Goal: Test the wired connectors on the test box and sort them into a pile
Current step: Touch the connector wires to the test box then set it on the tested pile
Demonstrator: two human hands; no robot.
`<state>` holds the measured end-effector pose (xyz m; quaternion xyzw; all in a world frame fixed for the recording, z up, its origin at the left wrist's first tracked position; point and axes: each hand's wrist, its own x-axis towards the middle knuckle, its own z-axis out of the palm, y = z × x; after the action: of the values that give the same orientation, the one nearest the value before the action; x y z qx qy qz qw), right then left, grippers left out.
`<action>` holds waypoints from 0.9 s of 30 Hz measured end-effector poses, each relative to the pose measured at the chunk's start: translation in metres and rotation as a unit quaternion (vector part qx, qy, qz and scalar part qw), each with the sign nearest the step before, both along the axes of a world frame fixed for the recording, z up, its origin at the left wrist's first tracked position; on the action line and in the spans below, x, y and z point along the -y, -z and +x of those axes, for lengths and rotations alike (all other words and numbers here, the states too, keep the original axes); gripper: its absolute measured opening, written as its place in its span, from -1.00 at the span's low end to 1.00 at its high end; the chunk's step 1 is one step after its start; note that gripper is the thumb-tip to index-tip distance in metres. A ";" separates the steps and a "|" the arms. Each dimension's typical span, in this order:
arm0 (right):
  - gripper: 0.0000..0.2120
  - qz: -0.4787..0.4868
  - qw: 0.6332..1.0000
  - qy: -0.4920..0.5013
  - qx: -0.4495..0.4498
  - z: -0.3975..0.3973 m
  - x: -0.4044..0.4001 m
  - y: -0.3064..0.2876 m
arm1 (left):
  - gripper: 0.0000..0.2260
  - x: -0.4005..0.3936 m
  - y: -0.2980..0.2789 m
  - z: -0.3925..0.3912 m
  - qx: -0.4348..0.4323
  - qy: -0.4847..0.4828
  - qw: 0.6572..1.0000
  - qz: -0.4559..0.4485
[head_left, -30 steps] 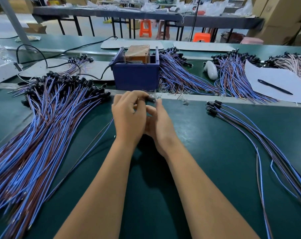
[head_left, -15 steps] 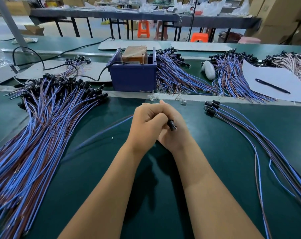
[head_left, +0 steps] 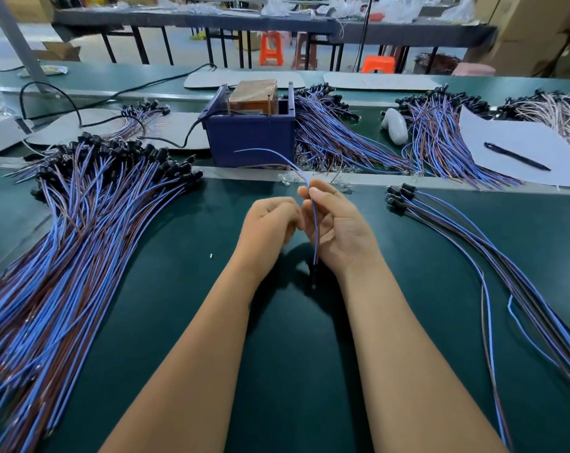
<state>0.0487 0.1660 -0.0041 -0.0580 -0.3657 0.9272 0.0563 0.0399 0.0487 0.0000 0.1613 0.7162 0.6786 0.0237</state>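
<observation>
My right hand point(head_left: 342, 227) pinches one blue-and-brown wire point(head_left: 314, 230) between thumb and forefinger. The wire hangs down across the palm to its black connector point(head_left: 313, 276), just above the green mat. Its loose ends arch up and left in front of the blue test box point(head_left: 251, 138), which holds a brown block point(head_left: 253, 96). My left hand point(head_left: 267, 223) is curled into a fist beside the right one, with nothing visible in it. A big pile of wired connectors point(head_left: 81, 240) fans out on the left. A small pile point(head_left: 473, 230) lies on the right.
Behind the rail lie more wire bundles point(head_left: 336, 135), a white rounded object point(head_left: 395, 125) and a paper sheet point(head_left: 522, 132) with a black pen point(head_left: 515, 155). A black cable point(head_left: 64, 99) runs from the left to the box. Small clear parts point(head_left: 287, 179) sit on the rail.
The hands drew back from the test box. The connector, held in the left hand half a second ago, now hangs below the right hand, which has turned palm-up and pinches the wire.
</observation>
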 end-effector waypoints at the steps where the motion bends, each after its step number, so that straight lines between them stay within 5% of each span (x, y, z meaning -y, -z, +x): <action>1: -0.84 0.013 1.000 -0.021 -0.003 0.000 0.000 0.000 | -0.87 0.001 0.001 -0.004 0.021 -0.042 0.999 0.011; 6: -0.74 0.228 0.968 -0.106 -0.024 0.003 0.010 0.002 | -0.78 0.008 0.006 -0.023 0.118 -0.147 0.981 0.036; 10: -0.74 0.377 0.919 -0.114 -0.029 0.004 0.018 0.005 | -0.76 0.013 0.008 -0.022 0.101 -0.156 0.981 0.051; 15: -0.91 0.360 0.928 -0.091 -0.012 0.001 0.023 0.005 | -0.79 0.014 0.002 -0.019 0.128 -0.101 0.983 0.089; 27: -0.85 0.366 0.930 0.010 -0.004 -0.001 0.026 0.008 | -0.80 0.015 0.003 -0.018 0.101 -0.059 0.992 0.047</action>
<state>0.0473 0.1401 -0.0124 -0.0335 -0.6791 0.7284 0.0845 0.0222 0.0341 -0.0031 0.0508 0.6859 0.7243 0.0482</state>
